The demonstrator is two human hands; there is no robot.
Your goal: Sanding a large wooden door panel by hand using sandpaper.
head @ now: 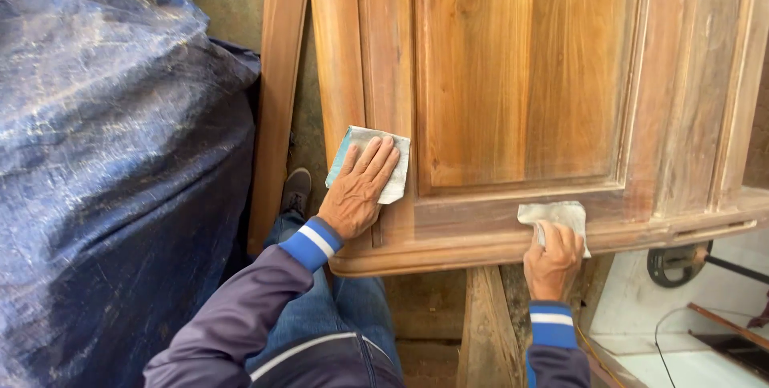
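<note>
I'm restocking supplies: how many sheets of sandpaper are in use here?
2: one sandpaper sheet under the left hand on the panel's frame, one under the right hand on the lower rail.

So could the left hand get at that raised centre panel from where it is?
Probably yes: the left hand presses a sheet of sandpaper flat on the frame just beside the raised panel, and nothing lies between them.
</note>
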